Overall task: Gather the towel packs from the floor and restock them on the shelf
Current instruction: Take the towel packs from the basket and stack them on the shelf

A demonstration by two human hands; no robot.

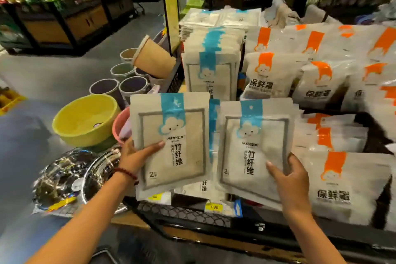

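Gripped in left hand (137, 154): flat, glossy rectangular towel pack (171, 118) with blue stripe. Gripped in right hand (293, 180): second pack (257, 133). Held upright side by side above black mesh shelf (182, 214); round yellow basin (85, 120) left.

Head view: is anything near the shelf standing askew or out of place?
Yes. The tan bucket left of the shelf lies tipped, mouth facing left, against the black crate, while the buckets beside it stand upright.
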